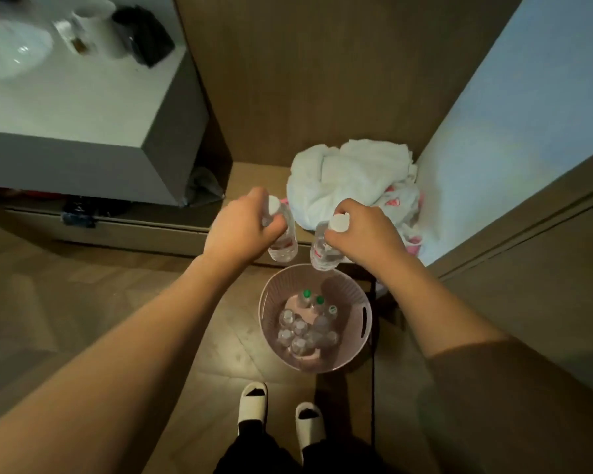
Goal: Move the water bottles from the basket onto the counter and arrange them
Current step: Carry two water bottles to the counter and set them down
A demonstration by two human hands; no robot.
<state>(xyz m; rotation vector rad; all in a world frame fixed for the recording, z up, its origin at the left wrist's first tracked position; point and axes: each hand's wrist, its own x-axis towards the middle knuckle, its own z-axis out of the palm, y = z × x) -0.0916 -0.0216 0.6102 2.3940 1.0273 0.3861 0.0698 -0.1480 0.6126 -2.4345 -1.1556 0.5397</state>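
A round pink basket [353,292] stands on the wooden floor below my hands and holds several clear water bottles [300,331], some with green caps. My left hand [240,230] grips a clear bottle with a white cap [285,246] by its neck, held upright in the air above the basket's far rim. My right hand [363,234] holds a second white-capped bottle [322,253] the same way, just to the right of the first. The white counter [83,100] lies at the upper left, well above the basket.
On the counter sit a white basin [11,53], a white mug [93,18] and a dark bag [144,35]. A heap of white towels [353,179] lies on a low ledge behind the basket. A wall and door frame close the right side. My slippered feet [281,415] stand near the basket.
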